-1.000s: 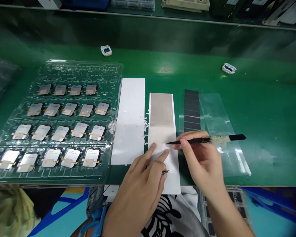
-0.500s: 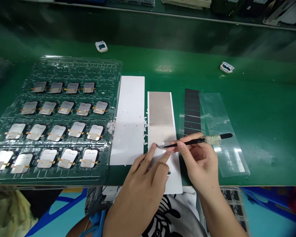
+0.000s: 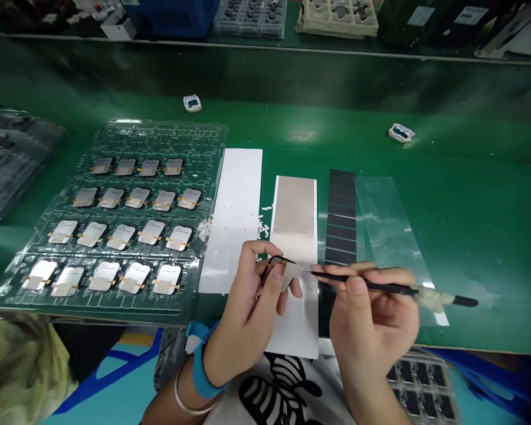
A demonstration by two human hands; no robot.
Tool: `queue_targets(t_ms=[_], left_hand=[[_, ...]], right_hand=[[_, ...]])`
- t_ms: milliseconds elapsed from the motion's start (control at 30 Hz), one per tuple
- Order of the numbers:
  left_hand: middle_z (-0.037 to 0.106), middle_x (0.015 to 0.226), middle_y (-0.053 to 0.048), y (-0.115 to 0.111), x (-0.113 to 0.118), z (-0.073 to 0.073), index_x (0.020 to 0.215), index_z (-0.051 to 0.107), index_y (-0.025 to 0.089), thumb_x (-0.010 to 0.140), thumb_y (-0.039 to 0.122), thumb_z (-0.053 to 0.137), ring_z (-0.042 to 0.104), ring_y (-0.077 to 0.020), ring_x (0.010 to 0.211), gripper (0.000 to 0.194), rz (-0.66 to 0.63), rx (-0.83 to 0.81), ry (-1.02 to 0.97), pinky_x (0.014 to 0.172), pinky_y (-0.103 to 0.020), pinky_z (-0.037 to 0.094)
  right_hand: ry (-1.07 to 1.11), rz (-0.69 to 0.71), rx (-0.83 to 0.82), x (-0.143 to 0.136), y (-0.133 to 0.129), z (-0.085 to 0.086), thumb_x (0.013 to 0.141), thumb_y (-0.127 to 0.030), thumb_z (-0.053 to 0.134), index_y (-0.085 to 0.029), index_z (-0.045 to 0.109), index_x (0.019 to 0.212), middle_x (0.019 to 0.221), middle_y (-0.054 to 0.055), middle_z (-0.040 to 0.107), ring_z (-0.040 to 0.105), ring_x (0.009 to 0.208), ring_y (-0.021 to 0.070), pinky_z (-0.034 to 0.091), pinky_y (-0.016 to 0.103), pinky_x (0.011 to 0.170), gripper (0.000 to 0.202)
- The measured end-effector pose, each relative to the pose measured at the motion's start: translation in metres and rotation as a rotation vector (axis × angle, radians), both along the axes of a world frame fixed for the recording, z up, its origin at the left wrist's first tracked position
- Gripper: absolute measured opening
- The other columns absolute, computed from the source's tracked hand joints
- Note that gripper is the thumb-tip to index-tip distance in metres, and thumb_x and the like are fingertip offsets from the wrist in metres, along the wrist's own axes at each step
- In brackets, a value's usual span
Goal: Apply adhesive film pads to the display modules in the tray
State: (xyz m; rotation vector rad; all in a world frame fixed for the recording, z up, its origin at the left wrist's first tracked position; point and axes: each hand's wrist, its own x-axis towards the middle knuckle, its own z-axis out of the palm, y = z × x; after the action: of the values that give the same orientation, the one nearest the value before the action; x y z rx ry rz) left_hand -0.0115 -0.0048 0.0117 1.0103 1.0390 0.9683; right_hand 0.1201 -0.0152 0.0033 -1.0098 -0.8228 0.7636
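Between thumb and fingers, my left hand [image 3: 252,307] holds a small dark-rimmed part [image 3: 287,275] above a white backing strip with a grey-beige sheet [image 3: 295,206]. My right hand [image 3: 371,319] is closed on black tweezers [image 3: 380,285] whose handle has a pale wrapping. The tweezer tips point left, close to a pale piece at the part's right side; whether they touch it I cannot tell. Left of the strip lies a white sheet [image 3: 236,206], with small white scraps [image 3: 263,227] between. A clear tray [image 3: 194,301] carries rows of silver parts with orange tabs.
Right of the strip lie a column of black pieces [image 3: 341,215] and a clear film [image 3: 387,206]. Two small white parts [image 3: 192,103] [image 3: 400,133] sit farther back. Stacked clear trays [image 3: 13,153] are at the left, and a shelf edge [image 3: 248,46] crosses the back.
My left hand has lifted off the strip and turned, showing the dark-rimmed part in its fingers. My right hand with the tweezers has moved right and slightly down. The view has shifted.
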Motion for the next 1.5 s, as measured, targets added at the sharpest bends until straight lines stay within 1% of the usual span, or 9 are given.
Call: queue_targets(t_ms=[133,267,800,933,1100,1200,1300,1433,1500], left_hand=[[0.059,0.074,0.003,0.000,0.005,-0.001,0.109,0.042,0.026,0.105,0.038,0.036,0.046,-0.0088,0.062,0.014,0.005,-0.040,-0.197,0.057,-0.020,0.038],[0.058,0.074,0.002,-0.002,0.008,-0.006,0.111,0.045,0.026,0.105,0.036,0.038,0.048,-0.0097,0.067,0.014,0.029,-0.006,-0.231,0.058,-0.020,0.037],[0.057,0.075,0.003,-0.002,0.010,-0.008,0.108,0.046,0.027,0.106,0.030,0.036,0.047,-0.0059,0.062,0.011,0.028,0.059,-0.165,0.056,-0.014,0.039],[0.055,0.073,0.004,-0.001,0.011,-0.010,0.107,0.044,0.027,0.105,0.030,0.040,0.050,-0.0061,0.064,0.006,0.057,0.114,-0.106,0.054,-0.014,0.038],[0.052,0.066,0.006,0.001,0.009,-0.010,0.102,0.041,0.026,0.103,0.031,0.046,0.052,-0.0073,0.062,0.007,0.088,0.120,0.011,0.057,-0.017,0.041],[0.052,0.065,0.006,0.001,0.008,-0.009,0.099,0.041,0.026,0.100,0.030,0.053,0.051,-0.0085,0.059,0.012,0.040,0.129,0.134,0.054,-0.018,0.040],[0.056,0.073,0.004,-0.001,0.010,-0.006,0.102,0.040,0.027,0.099,0.029,0.054,0.058,-0.0123,0.068,0.014,-0.055,0.190,0.293,0.057,-0.022,0.046],[0.064,0.091,-0.003,-0.003,0.015,-0.003,0.110,0.041,0.026,0.103,0.027,0.041,0.064,-0.0173,0.077,0.008,-0.389,0.367,0.505,0.065,-0.031,0.054],[0.066,0.092,-0.004,-0.003,0.016,-0.003,0.111,0.044,0.025,0.103,0.027,0.039,0.065,-0.0185,0.076,0.010,-0.495,0.443,0.580,0.063,-0.032,0.055]], right_hand=[[0.010,0.037,0.016,-0.009,-0.002,-0.003,0.092,-0.008,0.055,-0.023,0.054,0.099,0.086,0.001,0.067,0.074,0.083,0.0175,0.067,0.033,0.068,0.017],[0.019,0.037,0.023,-0.010,-0.002,-0.005,0.093,-0.008,0.054,-0.024,0.053,0.100,0.088,0.001,0.069,0.074,0.084,0.0168,0.066,0.030,0.067,0.017],[-0.021,0.036,0.000,-0.009,-0.001,-0.008,0.092,-0.008,0.055,-0.023,0.052,0.099,0.087,0.001,0.069,0.075,0.084,0.0197,0.067,0.032,0.064,0.017],[-0.045,0.037,0.026,-0.009,-0.001,-0.009,0.092,-0.006,0.054,-0.022,0.052,0.099,0.088,0.001,0.070,0.074,0.084,0.0179,0.066,0.035,0.070,0.018],[-0.078,-0.062,0.022,0.001,0.000,-0.004,0.091,-0.008,0.056,-0.021,0.054,0.097,0.085,0.001,0.068,0.072,0.081,0.0151,0.065,0.030,0.068,0.014],[-0.111,-0.173,-0.030,0.020,-0.006,0.000,0.089,-0.009,0.061,-0.020,0.056,0.093,0.084,0.001,0.065,0.071,0.083,0.0147,0.063,0.025,0.068,0.013],[-0.170,-0.169,-0.176,0.045,-0.021,0.000,0.084,-0.010,0.069,-0.020,0.058,0.092,0.088,0.002,0.065,0.071,0.087,0.0165,0.064,0.027,0.074,0.017],[-0.280,-0.053,-0.349,0.068,-0.043,-0.007,0.084,-0.013,0.070,-0.020,0.062,0.091,0.091,0.002,0.066,0.074,0.079,0.0163,0.066,0.028,0.071,0.012],[-0.329,-0.019,-0.368,0.070,-0.048,-0.010,0.085,-0.014,0.069,-0.020,0.065,0.092,0.093,0.003,0.066,0.074,0.079,0.0167,0.066,0.029,0.072,0.009]])
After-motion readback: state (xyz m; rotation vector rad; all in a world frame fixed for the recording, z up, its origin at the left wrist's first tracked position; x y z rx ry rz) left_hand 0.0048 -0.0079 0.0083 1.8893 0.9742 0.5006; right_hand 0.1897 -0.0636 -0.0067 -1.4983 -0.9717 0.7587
